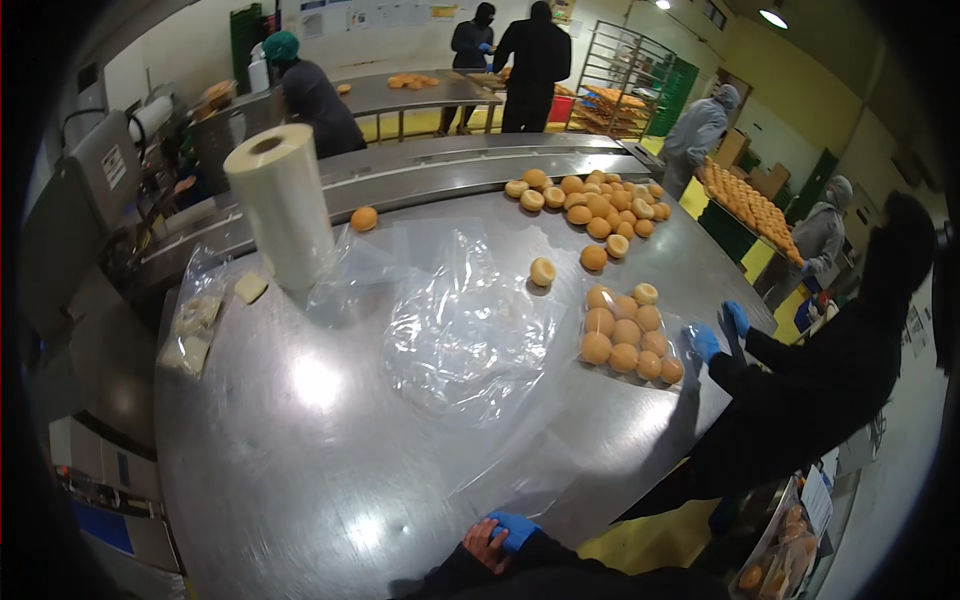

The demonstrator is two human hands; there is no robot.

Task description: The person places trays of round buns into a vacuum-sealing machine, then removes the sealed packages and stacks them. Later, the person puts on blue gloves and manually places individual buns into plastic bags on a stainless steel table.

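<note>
Steel table (pixel 270 490); clear plastic film (pixel 465 340), long axis pointing away from hands (pixel 514 530).

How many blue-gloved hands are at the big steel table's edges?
3: the camera wearer's right hand at the near edge, one co-worker hand beside the bagged buns, and that co-worker's other hand just beyond it. Others may be hidden.

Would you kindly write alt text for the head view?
A person's bare left hand and blue-gloved right hand are together at the near edge of a steel table. Beyond them lie clear plastic, bagged round buns and loose buns; a co-worker stands at right.
</note>
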